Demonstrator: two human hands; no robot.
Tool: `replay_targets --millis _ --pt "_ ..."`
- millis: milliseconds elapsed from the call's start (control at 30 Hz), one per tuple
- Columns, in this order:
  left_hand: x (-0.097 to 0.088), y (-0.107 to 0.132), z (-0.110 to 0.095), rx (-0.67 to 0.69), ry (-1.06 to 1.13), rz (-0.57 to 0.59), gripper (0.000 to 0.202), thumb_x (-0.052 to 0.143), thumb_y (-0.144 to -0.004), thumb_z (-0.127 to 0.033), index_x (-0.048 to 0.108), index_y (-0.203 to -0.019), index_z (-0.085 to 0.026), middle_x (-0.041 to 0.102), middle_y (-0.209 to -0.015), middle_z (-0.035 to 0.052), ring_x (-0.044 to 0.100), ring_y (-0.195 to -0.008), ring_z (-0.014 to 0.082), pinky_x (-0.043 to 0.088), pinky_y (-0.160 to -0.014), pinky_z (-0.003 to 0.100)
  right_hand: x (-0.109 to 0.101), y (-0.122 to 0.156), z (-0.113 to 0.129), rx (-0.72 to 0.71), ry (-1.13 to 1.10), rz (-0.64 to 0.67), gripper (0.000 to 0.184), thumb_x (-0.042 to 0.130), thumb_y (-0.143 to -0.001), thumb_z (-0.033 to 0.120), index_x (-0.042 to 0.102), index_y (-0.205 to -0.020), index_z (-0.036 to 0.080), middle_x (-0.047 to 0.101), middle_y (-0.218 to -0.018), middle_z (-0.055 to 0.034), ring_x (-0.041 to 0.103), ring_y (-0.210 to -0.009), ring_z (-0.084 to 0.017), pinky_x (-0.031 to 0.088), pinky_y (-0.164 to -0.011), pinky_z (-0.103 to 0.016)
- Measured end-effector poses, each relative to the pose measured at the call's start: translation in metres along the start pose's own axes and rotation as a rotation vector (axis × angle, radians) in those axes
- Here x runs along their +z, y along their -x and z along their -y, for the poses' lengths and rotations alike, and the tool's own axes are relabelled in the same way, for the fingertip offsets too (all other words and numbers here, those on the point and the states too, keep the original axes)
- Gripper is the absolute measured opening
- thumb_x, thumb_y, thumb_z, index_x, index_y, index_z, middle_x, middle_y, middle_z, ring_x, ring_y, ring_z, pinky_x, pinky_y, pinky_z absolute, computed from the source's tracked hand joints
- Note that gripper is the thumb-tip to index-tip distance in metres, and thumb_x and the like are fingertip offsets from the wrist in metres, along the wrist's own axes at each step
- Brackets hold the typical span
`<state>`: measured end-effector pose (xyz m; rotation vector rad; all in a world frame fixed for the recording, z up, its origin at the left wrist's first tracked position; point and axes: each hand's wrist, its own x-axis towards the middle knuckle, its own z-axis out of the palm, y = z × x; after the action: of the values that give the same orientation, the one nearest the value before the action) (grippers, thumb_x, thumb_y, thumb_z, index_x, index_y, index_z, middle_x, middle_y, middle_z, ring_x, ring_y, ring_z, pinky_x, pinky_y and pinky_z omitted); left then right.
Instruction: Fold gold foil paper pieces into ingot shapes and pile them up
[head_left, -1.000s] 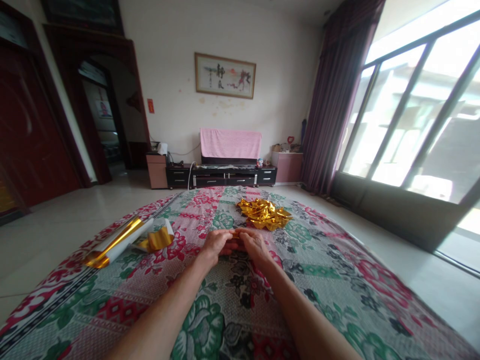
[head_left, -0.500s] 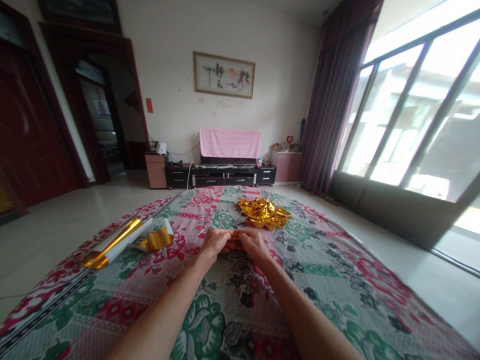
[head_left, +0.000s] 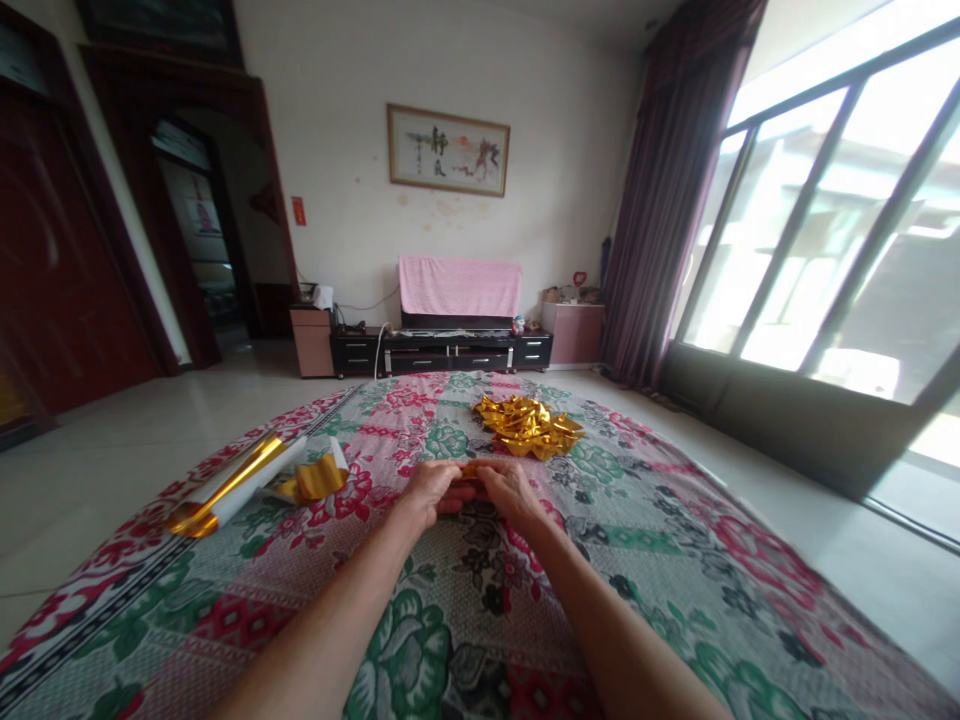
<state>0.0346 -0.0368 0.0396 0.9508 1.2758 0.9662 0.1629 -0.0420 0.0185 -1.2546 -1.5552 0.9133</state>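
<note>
Between my two hands is a small piece of gold foil paper [head_left: 469,471], mostly covered by the fingers. My left hand [head_left: 433,490] pinches its left side, thumb on top. From the right, my right hand [head_left: 510,488] closes on the other side, and the fingertips of both hands nearly meet. Just beyond them lies a heap of folded gold foil pieces [head_left: 529,425] with pointed edges. Over to the left are a curled gold foil sheet [head_left: 319,478] and a roll of gold and white paper [head_left: 232,485].
A floral tablecloth [head_left: 405,650] in red, green and grey covers the rounded surface under my hands. Behind it stand a low black cabinet [head_left: 420,362] and a screen draped with a pink towel [head_left: 459,285]. Windows and a purple curtain [head_left: 652,200] are on the right.
The fingers of my left hand have shifted slightly and spread a little beneath the foil paper. The heap, the roll and the loose sheet have stayed where they were.
</note>
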Motion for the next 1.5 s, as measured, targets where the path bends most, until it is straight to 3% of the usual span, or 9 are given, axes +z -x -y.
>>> replay_targets --millis 200,500,933,1200,1500 --pt "-0.001 -0.002 0.0 0.051 -0.029 -0.024 0.027 0.054 -0.065 -0.008 0.063 -0.09 -0.01 0.068 -0.068 0.0065 0.063 -0.053 0.0119 0.045 -0.043 0.017 0.001 0.001 0.005 0.065 -0.036 -0.004 0.038 0.04 -0.069 0.023 0.069 -0.093 0.016 0.066 -0.072 -0.0017 0.057 -0.058 -0.012 0.046 -0.052 -0.02" --pt "-0.001 -0.011 0.008 0.254 -0.396 -0.086 0.033 0.049 -0.068 -0.016 0.068 -0.095 -0.016 0.069 -0.063 0.003 0.065 -0.06 0.0144 0.046 -0.047 0.018 0.003 -0.001 0.0 0.075 0.004 -0.085 0.037 0.043 -0.071 0.022 0.069 -0.096 0.017 0.067 -0.073 -0.0006 0.059 -0.057 -0.011 0.048 -0.049 -0.018" --pt "-0.002 -0.019 0.018 0.345 -0.425 -0.098 0.036 0.049 -0.069 -0.021 0.068 -0.099 -0.016 0.07 -0.066 0.0043 0.063 -0.056 0.0148 0.045 -0.045 0.019 0.004 -0.001 -0.009 0.05 0.02 -0.133 0.037 0.045 -0.072 0.025 0.069 -0.099 0.016 0.069 -0.074 -0.0028 0.06 -0.057 -0.013 0.048 -0.051 -0.02" --pt "0.0 -0.019 0.018 0.388 -0.465 -0.065 0.038 0.044 -0.072 -0.015 0.067 -0.103 -0.017 0.07 -0.067 0.0039 0.065 -0.06 0.0135 0.047 -0.052 0.019 0.001 0.0 -0.005 0.053 -0.022 -0.09 0.036 0.043 -0.074 0.025 0.069 -0.096 0.015 0.068 -0.076 -0.0039 0.061 -0.06 -0.014 0.049 -0.051 -0.021" --pt "-0.001 -0.024 0.021 0.417 -0.543 -0.131 0.035 0.043 -0.074 -0.015 0.068 -0.099 -0.017 0.069 -0.062 0.004 0.065 -0.065 0.0143 0.049 -0.063 0.021 0.0 0.003 -0.003 0.003 0.005 -0.076 0.036 0.04 -0.075 0.026 0.069 -0.092 0.016 0.067 -0.073 -0.0019 0.06 -0.061 -0.014 0.049 -0.051 -0.021"
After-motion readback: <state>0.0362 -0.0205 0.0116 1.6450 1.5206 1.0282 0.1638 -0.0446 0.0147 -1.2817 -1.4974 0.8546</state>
